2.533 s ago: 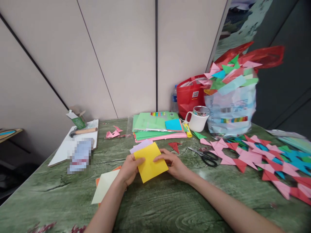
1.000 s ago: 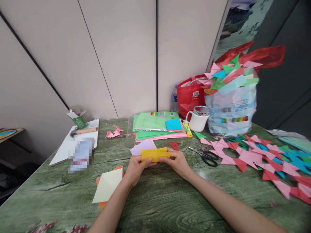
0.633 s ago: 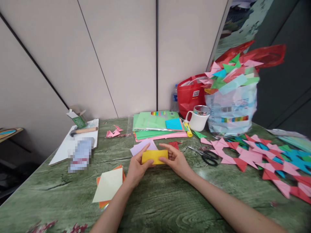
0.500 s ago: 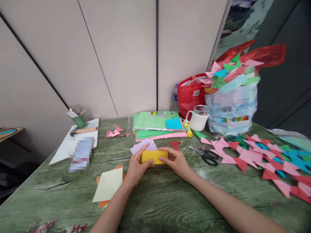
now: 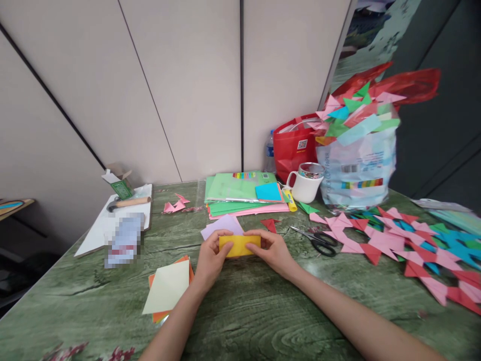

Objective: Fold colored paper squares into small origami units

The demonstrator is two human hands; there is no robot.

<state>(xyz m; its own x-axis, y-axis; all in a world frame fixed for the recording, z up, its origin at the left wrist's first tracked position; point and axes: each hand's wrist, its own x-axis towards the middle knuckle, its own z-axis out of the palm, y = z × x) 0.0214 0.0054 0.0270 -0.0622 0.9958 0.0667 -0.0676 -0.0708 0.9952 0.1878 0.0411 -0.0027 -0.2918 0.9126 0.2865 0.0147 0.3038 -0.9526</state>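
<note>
A yellow paper (image 5: 239, 245), folded into a narrow rectangle, lies on the green marbled table (image 5: 240, 311) in front of me. My left hand (image 5: 209, 258) pinches its left end and my right hand (image 5: 272, 250) pinches its right end, thumbs along the near edge. A lilac sheet (image 5: 221, 224) peeks out just behind the yellow paper. A pale yellow sheet (image 5: 167, 287) on orange sheets lies left of my left forearm.
Black scissors (image 5: 319, 241) lie right of my hands, beside several pink, red and blue folded paper shapes (image 5: 394, 240). Behind are a stack of coloured paper (image 5: 244, 195), a white mug (image 5: 306, 185), a plastic bag of folded pieces (image 5: 356, 150), a red bag (image 5: 295, 145) and a hammer (image 5: 128, 203).
The yellow sheet was a flat square; both hands have folded it in half into a narrow rectangle and now press it down on the table.
</note>
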